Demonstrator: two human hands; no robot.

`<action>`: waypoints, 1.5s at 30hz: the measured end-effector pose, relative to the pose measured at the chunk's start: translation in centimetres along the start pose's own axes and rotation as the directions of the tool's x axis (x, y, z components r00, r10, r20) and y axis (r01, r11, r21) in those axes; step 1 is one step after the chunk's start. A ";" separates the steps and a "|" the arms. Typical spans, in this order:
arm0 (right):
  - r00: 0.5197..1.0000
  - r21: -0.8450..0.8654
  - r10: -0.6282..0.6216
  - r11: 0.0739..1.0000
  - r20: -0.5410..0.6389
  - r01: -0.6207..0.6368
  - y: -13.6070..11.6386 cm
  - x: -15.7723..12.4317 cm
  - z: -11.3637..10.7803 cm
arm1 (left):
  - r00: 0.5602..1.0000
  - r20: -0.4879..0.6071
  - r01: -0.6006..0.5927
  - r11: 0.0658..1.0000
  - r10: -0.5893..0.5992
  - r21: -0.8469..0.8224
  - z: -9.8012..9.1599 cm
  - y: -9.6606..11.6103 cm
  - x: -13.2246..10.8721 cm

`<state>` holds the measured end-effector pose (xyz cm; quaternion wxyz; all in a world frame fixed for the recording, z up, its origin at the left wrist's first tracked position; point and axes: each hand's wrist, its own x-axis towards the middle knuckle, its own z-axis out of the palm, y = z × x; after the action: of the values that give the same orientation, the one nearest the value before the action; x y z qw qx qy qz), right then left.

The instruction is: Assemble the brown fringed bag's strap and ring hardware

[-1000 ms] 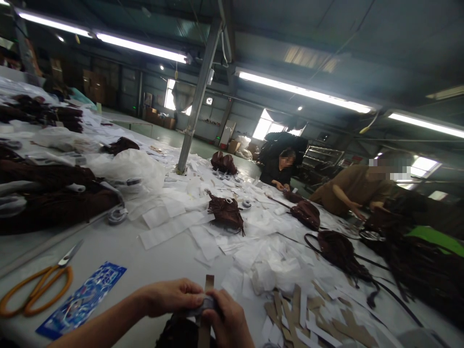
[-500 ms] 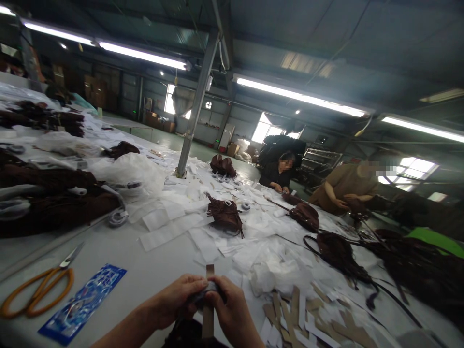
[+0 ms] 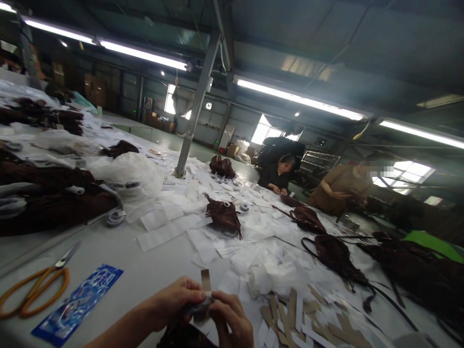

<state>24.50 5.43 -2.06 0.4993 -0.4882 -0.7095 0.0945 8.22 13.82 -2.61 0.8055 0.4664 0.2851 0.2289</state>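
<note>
My left hand [image 3: 174, 302] and my right hand [image 3: 232, 319] meet at the bottom edge of the view, both pinched on a narrow brown card strip [image 3: 205, 280] wrapped in pale material. The strip's top sticks up between the fingertips. Below the hands lies a dark brown fringed bag [image 3: 184, 336], mostly cut off by the frame. Both hands are closed on the strip.
Orange-handled scissors [image 3: 36, 287] and a blue printed packet [image 3: 78, 304] lie at the left. White paper scraps [image 3: 268, 270] and brown card strips [image 3: 290, 314] litter the table. Brown fringed bags [image 3: 223, 215] lie further off. Two people [image 3: 279, 171] work at the far side.
My hands shifted slightly and the strip now sits lower and more tilted between my fingers. The person at the far right has straightened and drawn their arms in.
</note>
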 end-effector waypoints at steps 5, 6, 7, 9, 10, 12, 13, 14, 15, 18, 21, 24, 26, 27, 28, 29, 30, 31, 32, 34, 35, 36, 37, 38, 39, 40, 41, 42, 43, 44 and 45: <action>0.976 0.107 0.182 0.980 -0.121 -0.170 0.8 -0.6 1.6 | 0.993 -0.067 -0.083 0.984 0.094 0.159 0.5 -0.1 -0.1; 0.965 0.133 0.224 0.969 -0.136 -0.207 1.1 -0.8 1.9 | 0.990 -0.070 -0.105 0.974 0.121 0.202 0.6 -0.1 -0.2; 0.952 0.167 0.270 0.955 -0.147 -0.245 1.4 -1.1 2.2 | 0.987 -0.065 -0.129 0.960 0.149 0.247 0.8 -0.2 -0.4; 0.909 0.253 0.384 0.907 -0.164 -0.338 1.9 -1.6 2.6 | 0.979 -0.043 -0.173 0.929 0.197 0.327 1.1 -0.2 -0.6; 0.882 0.299 0.440 0.875 -0.169 -0.380 2.1 -1.8 2.7 | 0.977 -0.032 -0.187 0.918 0.211 0.351 1.2 -0.2 -0.8; 0.850 0.338 0.498 0.840 -0.172 -0.425 2.3 -2.0 2.8 | 0.977 -0.029 -0.186 0.916 0.210 0.355 1.4 -0.3 -1.0; 0.859 0.317 0.481 0.853 -0.174 -0.414 2.4 -2.1 2.8 | 0.977 -0.035 -0.184 0.920 0.209 0.345 1.5 -0.4 -1.1; 0.883 0.270 0.435 0.884 -0.178 -0.381 2.4 -2.1 2.8 | 0.977 -0.046 -0.182 0.927 0.208 0.328 1.4 -0.5 -1.0; 0.912 0.206 0.368 0.921 -0.182 -0.331 2.4 -2.1 2.8 | 0.976 -0.056 -0.182 0.934 0.209 0.307 1.4 -0.6 -0.9; 0.963 0.007 0.163 0.986 -0.216 -0.165 2.4 -2.2 2.9 | 0.975 -0.091 -0.176 0.953 0.203 0.246 1.2 -1.2 -0.5; 0.975 -0.095 0.033 0.994 -0.222 -0.055 2.5 -2.3 3.2 | 0.977 -0.107 -0.161 0.965 0.186 0.209 1.2 -1.5 -0.2; 0.980 -0.119 0.010 0.992 -0.197 -0.034 2.7 -2.3 3.5 | 0.978 -0.110 -0.157 0.970 0.179 0.186 1.4 -1.4 -0.4; 0.980 -0.126 0.015 0.991 -0.201 -0.041 2.7 -2.4 3.7 | 0.979 -0.099 -0.157 0.971 0.177 0.182 1.5 -1.2 -0.6; 0.978 -0.126 0.019 0.991 -0.210 -0.046 2.7 -2.4 3.7 | 0.980 -0.087 -0.160 0.968 0.179 0.195 1.5 -1.2 -0.7; 0.976 -0.119 0.028 0.991 -0.217 -0.055 2.7 -2.5 3.8 | 0.980 -0.075 -0.165 0.962 0.184 0.216 1.4 -1.2 -0.7; 0.975 -0.100 0.050 0.992 -0.217 -0.073 2.8 -2.6 3.8 | 0.979 -0.064 -0.171 0.956 0.191 0.238 1.3 -1.2 -0.7; 0.974 -0.068 0.092 0.992 -0.207 -0.109 2.8 -2.6 3.7 | 0.979 -0.055 -0.178 0.950 0.198 0.258 1.2 -1.2 -0.7; 0.969 -0.023 0.159 0.986 -0.188 -0.166 2.8 -2.6 3.6 | 0.976 -0.039 -0.194 0.941 0.213 0.276 1.1 -1.2 -0.7; 0.957 0.034 0.243 0.970 -0.157 -0.240 2.9 -2.5 3.4 | 0.972 -0.017 -0.218 0.930 0.234 0.295 1.1 -1.1 -0.8; 0.907 0.159 0.418 0.900 -0.059 -0.405 3.0 -2.0 2.6 | 0.960 0.040 -0.273 0.897 0.277 0.348 1.2 -0.7 -1.0; 0.878 0.208 0.478 0.858 0.016 -0.470 3.0 -1.6 2.2 | 0.953 0.070 -0.299 0.873 0.296 0.385 1.3 -0.5 -1.2; 0.856 0.241 0.506 0.822 0.109 -0.517 2.9 -1.1 1.7 | 0.945 0.099 -0.323 0.846 0.311 0.424 1.5 -0.3 -1.4; 0.837 0.257 0.505 0.797 0.210 -0.546 2.8 -0.6 1.2 | 0.940 0.118 -0.338 0.819 0.321 0.463 1.6 -0.1 -1.6; 0.818 0.255 0.491 0.785 0.300 -0.565 2.7 -0.1 0.7 | 0.939 0.122 -0.339 0.796 0.323 0.501 1.7 -0.1 -1.8; 0.799 0.239 0.479 0.781 0.365 -0.577 2.5 0.3 0.3 | 0.940 0.116 -0.331 0.772 0.321 0.543 1.7 -0.1 -1.9; 0.785 0.213 0.474 0.785 0.399 -0.582 2.3 0.7 0.1 | 0.942 0.099 -0.314 0.744 0.319 0.589 1.7 -0.1 -2.0; 0.780 0.181 0.477 0.794 0.406 -0.580 2.1 1.0 -0.1 | 0.946 0.074 -0.290 0.716 0.317 0.635 1.7 -0.3 -2.0; 0.785 0.146 0.484 0.808 0.388 -0.571 1.9 1.2 -0.1 | 0.948 0.045 -0.261 0.690 0.314 0.676 1.6 -0.5 -1.9; 0.796 0.109 0.482 0.827 0.365 -0.551 1.8 1.3 -0.1 | 0.951 0.024 -0.235 0.670 0.309 0.704 1.5 -0.8 -1.8; 0.813 0.076 0.472 0.848 0.342 -0.524 1.7 1.4 0.0 | 0.954 0.013 -0.218 0.660 0.301 0.720 1.3 -1.0 -1.6; 0.831 0.050 0.453 0.869 0.323 -0.493 1.6 1.4 0.1 | 0.956 0.005 -0.204 0.657 0.292 0.726 1.2 -1.2 -1.4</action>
<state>25.36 7.35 -2.21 0.3775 -0.5946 -0.6261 0.3347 8.11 11.65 -2.84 0.5023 0.7647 0.3299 0.2326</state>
